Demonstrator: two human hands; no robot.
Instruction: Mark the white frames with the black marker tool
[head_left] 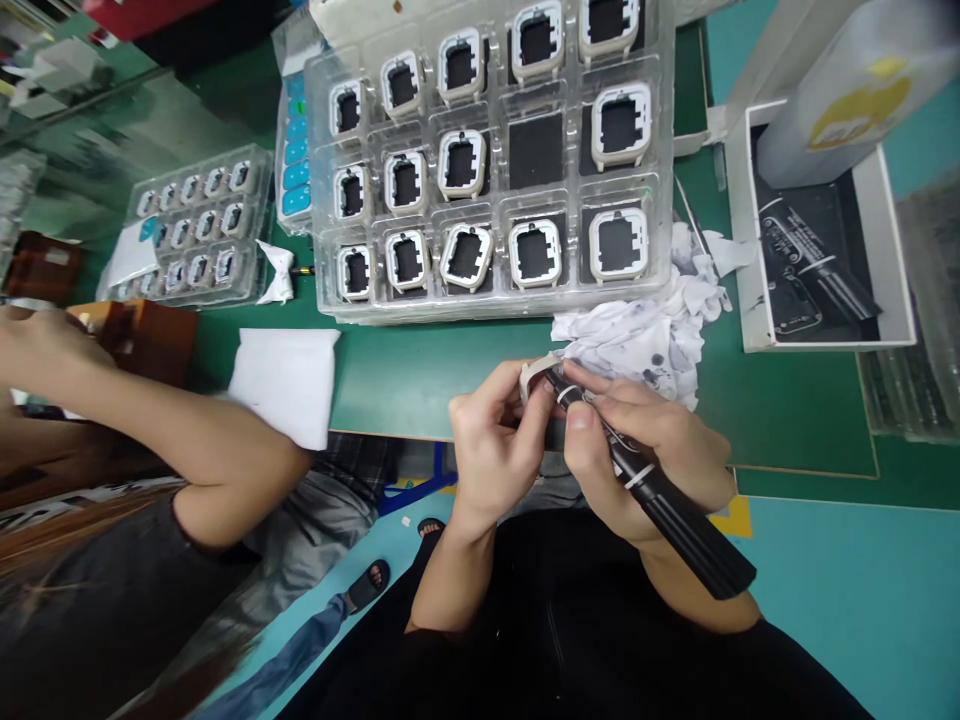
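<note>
My left hand (496,440) pinches a pale, rounded-square watch case frame (531,374) above the table's front edge. Wrapped round a black marker pen (652,490) is my right hand (637,455), with the pen's tip end at the frame's inner side. Fingers hide the exact point of contact. Beyond my hands lies a clear plastic tray (491,308) with several similar frames (536,252) in its pockets; one pocket (536,150) in the middle row shows only its dark base. A crumpled, stained white cloth (637,335) touches the area just past my right hand.
On the right, a white box (829,345) holds a bottle (855,100) and another black marker (840,280). A co-worker's arm (202,440) reaches in at left, near a folded white cloth (285,385) and a smaller filled tray (195,225).
</note>
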